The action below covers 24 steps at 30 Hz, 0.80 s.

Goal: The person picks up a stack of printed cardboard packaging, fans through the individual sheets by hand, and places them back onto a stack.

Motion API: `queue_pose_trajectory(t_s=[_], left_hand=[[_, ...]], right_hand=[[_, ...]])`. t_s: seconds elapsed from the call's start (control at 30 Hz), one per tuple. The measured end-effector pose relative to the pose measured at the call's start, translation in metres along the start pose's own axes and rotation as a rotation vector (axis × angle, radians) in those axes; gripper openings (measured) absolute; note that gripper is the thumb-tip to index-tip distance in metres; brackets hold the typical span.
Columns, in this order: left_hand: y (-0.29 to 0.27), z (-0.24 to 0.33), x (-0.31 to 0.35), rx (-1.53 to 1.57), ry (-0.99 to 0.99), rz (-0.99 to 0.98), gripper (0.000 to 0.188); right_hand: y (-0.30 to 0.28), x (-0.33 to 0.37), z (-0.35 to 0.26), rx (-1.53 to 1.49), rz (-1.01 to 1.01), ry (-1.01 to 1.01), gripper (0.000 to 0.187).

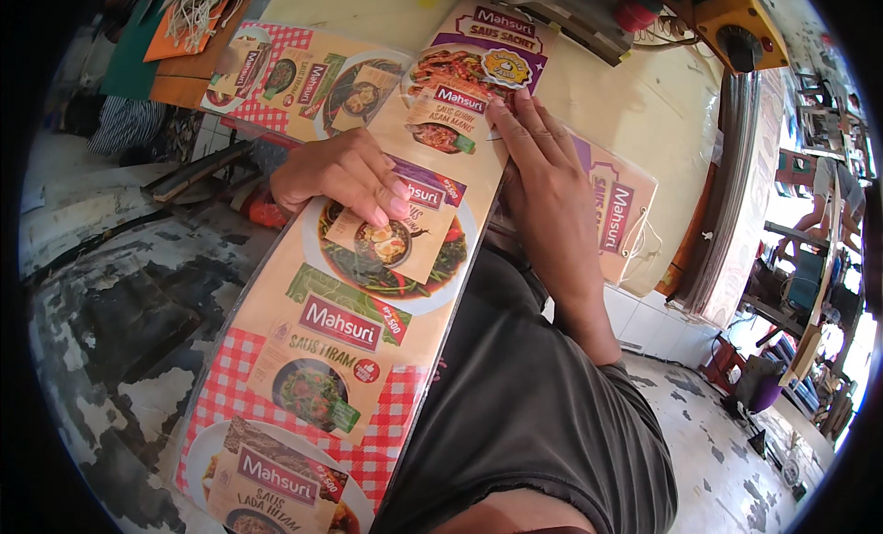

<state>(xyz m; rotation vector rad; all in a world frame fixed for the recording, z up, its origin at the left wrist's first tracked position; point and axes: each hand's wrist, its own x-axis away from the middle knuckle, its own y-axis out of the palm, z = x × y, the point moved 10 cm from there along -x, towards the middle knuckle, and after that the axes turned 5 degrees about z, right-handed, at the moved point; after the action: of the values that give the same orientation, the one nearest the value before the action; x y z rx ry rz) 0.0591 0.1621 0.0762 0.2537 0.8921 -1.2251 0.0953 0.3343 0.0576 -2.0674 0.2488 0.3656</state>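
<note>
A long printed sheet with food pictures and a red checkered pattern, apparently in clear plastic, runs from the table down over my lap. My left hand reaches round its left edge. Its bent fingers are closed together on the upper face; the thumb and forearm are hidden. My right hand lies flat near the sheet's upper right edge, fingers stretched out. Left of the sheet's top, another printed sheet lies on the table. A third one, with white string at its end, lies right of my right forearm.
The pale tabletop carries a yellow machine part with a black knob at the back right. White strings lie on an orange piece at the far left. A stack of sheets stands at the table's right side. Behind it, a person is partly visible.
</note>
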Motion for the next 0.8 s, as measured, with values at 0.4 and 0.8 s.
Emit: queue_pose_trajectory(t_s=[0.4,0.8], left_hand=[[0.001,0.002,0.000,0.044,0.051,0.025,0.035],[0.000,-0.003,-0.001,0.053,0.048,-0.012,0.035]], right_hand=[[-0.001,0.000,-0.001,-0.003,-0.031,0.039,0.039],[-0.002,-0.001,0.000,0.027,-0.013,0.033,0.038]])
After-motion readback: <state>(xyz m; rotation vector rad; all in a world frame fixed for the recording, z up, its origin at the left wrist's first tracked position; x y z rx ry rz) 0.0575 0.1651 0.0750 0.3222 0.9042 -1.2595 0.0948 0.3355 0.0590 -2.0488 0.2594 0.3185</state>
